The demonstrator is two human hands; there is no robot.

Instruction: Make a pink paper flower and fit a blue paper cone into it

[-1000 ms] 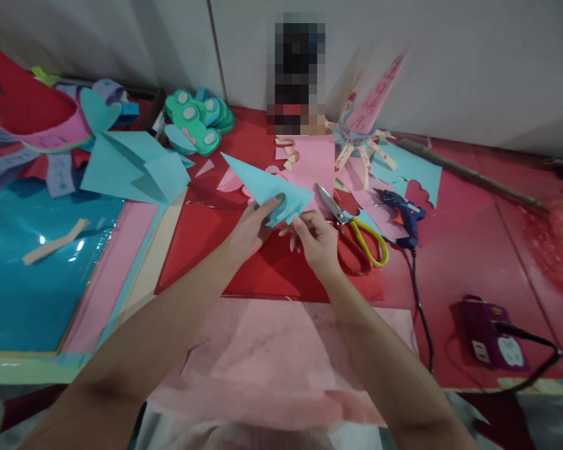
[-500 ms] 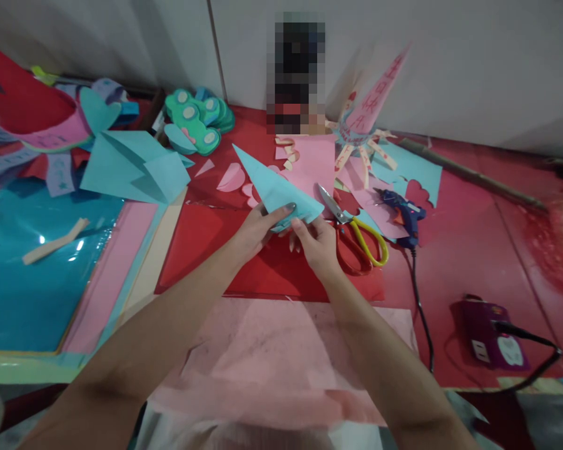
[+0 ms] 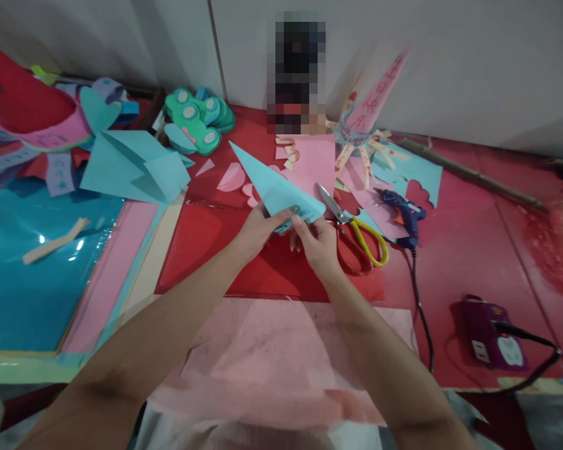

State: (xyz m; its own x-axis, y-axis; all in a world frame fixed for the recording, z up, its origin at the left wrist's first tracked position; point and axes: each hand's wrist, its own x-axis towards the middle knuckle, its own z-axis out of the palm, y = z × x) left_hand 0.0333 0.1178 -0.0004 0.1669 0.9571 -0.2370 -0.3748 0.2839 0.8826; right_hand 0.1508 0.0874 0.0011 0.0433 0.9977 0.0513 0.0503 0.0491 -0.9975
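Observation:
A light blue paper cone [image 3: 274, 184] is held above the red sheet [image 3: 206, 250], its pointed end toward the far left and its wide end toward me. My left hand [image 3: 261, 230] grips the near left side of the cone, thumb on top. Closed on the rim at the near right is my right hand [image 3: 316, 240], with its thumb pressed on the paper. Fingers of both hands are partly hidden beneath the cone. Just right of my right hand lie scissors [image 3: 351, 222] with one yellow and one red handle.
A blue glue gun [image 3: 406, 212] lies at right, its cord running toward a purple box [image 3: 492, 331]. A finished pink cone [image 3: 375, 100] with paper strips stands by the wall. Folded blue paper [image 3: 126, 165], green foam cutouts [image 3: 192, 115] and stacked sheets [image 3: 107, 262] lie at left.
The cone's tip has shifted very slightly to the left and away from me. Both hands keep their hold, and the things around them stay put.

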